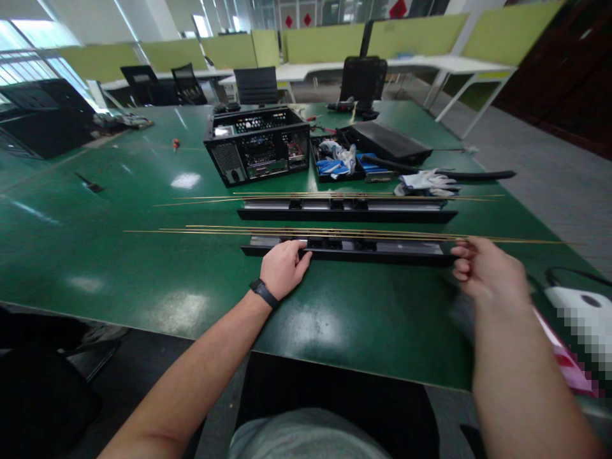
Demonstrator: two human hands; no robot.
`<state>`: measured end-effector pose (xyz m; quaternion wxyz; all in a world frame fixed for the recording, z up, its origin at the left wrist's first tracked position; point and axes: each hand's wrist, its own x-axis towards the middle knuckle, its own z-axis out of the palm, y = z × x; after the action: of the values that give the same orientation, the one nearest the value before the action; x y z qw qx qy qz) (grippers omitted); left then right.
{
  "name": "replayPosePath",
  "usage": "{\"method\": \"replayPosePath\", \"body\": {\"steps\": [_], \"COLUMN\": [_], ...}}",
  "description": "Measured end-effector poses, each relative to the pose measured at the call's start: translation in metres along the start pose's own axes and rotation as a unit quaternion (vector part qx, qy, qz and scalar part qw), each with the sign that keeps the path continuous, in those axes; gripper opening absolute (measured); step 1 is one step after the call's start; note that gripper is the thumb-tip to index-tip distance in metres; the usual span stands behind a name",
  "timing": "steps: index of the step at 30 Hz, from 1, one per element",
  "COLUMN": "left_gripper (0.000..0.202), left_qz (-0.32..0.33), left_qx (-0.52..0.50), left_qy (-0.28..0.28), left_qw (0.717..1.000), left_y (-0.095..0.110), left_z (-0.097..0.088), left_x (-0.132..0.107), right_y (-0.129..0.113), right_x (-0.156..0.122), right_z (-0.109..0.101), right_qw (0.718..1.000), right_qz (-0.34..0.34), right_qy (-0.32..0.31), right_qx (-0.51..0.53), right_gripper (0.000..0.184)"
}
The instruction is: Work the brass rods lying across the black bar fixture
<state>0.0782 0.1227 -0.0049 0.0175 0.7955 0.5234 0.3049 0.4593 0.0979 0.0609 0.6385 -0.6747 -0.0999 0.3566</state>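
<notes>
Curled closed, the right hand (pixel 492 271) pinches at the near gold rods (pixel 411 236) — how many, I cannot tell — while the left hand (pixel 284 268) touches the near black rail (pixel 354 256), firmness of hold unclear. Across the broad green table (pixel 119 274), that rail lies crosswise before the person, left hand nearer its left end. Thinner, the rods run nearly parallel along its far side — mostly leftward from the right-hand pinch, their right tips sticking out beyond it.

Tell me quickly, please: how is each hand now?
Left hand: on the near black bar; whether gripping, cannot be told.
Right hand: closed, seemingly pinching the thin rods.
</notes>
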Motion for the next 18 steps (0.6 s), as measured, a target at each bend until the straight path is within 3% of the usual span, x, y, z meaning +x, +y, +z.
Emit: {"method": "replayPosePath", "body": {"steps": [10, 18], "left_gripper": [0.014, 0.014], "left_qz": [0.001, 0.004], "left_qx": [-0.001, -0.003], "left_qy": [-0.001, -0.006], "left_qw": [1.0, 1.0], "left_y": [0.0, 0.002], "left_z": [0.0, -0.001], "left_x": [-0.001, 0.001], "right_y": [0.005, 0.017], "right_x": [-0.031, -0.045], "right_z": [0.019, 0.031], "right_qw": [0.978, 0.964], "right_qz": [0.082, 0.084], "right_qy": [-0.188, -0.246], "right_qx": [-0.039, -0.053], "right_gripper": [0.019, 0.017]}}
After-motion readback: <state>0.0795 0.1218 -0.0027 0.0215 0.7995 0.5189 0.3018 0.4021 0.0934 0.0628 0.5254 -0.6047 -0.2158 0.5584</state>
